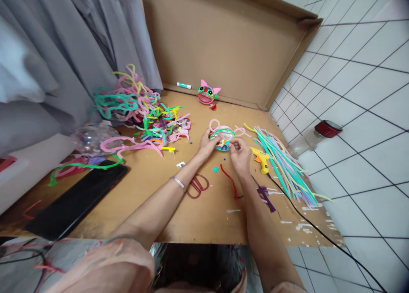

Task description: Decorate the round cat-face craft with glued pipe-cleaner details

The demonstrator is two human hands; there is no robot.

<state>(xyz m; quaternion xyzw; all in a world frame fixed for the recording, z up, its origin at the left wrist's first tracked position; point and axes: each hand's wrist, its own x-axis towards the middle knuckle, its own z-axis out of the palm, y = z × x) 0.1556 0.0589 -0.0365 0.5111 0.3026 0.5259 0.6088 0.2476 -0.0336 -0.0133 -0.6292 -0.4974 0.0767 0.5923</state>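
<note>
A small round craft piece (223, 135), edged with green pipe cleaner and with pink loops at its far side, is held just above the table. My left hand (208, 144) grips its left side, with the thumb across the front. At its right edge my right hand (240, 155) is closed in a pinch beside a small blue and orange part; what the fingertips hold is too small to make out. A yellow glue gun (263, 161) lies right of my right hand. Red-handled scissors (202, 186) lie partly under my left forearm. Between my arms are a red pipe cleaner (230, 180) and a teal disc (215, 169).
Long pastel pipe cleaners (284, 165) lie at the right, near the black cord (306, 219). A tangled pile (128, 103) fills the back left, above a dark flat device (76, 199). A cat-like face ornament (206, 94) stands by the cardboard wall (223, 41).
</note>
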